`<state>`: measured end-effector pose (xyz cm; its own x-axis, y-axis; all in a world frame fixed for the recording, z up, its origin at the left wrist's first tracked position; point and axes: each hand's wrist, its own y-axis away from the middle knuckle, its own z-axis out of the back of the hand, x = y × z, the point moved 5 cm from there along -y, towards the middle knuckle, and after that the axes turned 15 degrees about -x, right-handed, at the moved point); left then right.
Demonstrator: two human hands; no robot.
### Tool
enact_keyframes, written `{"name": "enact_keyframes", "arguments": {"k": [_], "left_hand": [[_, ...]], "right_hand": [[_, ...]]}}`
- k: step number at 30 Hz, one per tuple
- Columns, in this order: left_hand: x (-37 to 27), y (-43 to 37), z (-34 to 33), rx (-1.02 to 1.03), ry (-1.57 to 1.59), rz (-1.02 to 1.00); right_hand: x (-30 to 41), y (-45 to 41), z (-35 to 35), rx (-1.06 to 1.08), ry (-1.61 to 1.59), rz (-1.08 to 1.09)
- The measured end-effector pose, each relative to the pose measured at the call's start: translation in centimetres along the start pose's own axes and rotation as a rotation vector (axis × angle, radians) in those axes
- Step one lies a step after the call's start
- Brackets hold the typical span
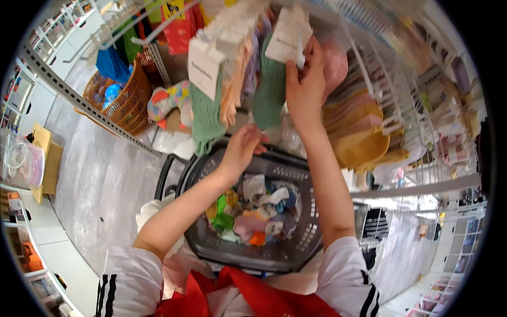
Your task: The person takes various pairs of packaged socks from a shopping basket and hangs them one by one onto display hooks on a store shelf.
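Note:
My right hand [307,87] is raised at the tip of a metal display hook [301,57]. Its thumb touches the edge of a white card tag above a green knit garment [269,95]; whether the fingers grip the tag or the hook is unclear. My left hand [242,150] hovers lower, over the far rim of a black plastic shopping basket [313,198], with nothing visible in its loosely bent fingers. Just left of it hangs another tagged green knit garment [206,115]. Inside the basket lie mixed colourful fabric items [253,214], some with tags.
Mustard and pink textiles [360,138] hang on hooks at the right. A wicker basket [130,95] with blue items stands at the left, beside a patterned plush toy [170,103]. A perforated metal shelf upright [91,107] crosses the left side. Bare hook ends [142,39] jut out above.

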<state>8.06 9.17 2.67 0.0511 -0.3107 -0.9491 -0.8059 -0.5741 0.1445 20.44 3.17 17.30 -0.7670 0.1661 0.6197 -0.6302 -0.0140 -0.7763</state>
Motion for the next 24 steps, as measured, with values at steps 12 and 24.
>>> {"name": "enact_keyframes", "arguments": {"k": [12, 24], "left_hand": [[7.9, 6.5, -3.5, 0.645, -1.199, -0.695], [25.7, 18.3, -12.8, 0.911, -1.275, -0.773]], "right_hand": [[-6.5, 15.2, 23.0, 0.404, 0.142, -0.739], [-10.0, 12.9, 22.0, 0.627, 0.429, -0.274]]}}
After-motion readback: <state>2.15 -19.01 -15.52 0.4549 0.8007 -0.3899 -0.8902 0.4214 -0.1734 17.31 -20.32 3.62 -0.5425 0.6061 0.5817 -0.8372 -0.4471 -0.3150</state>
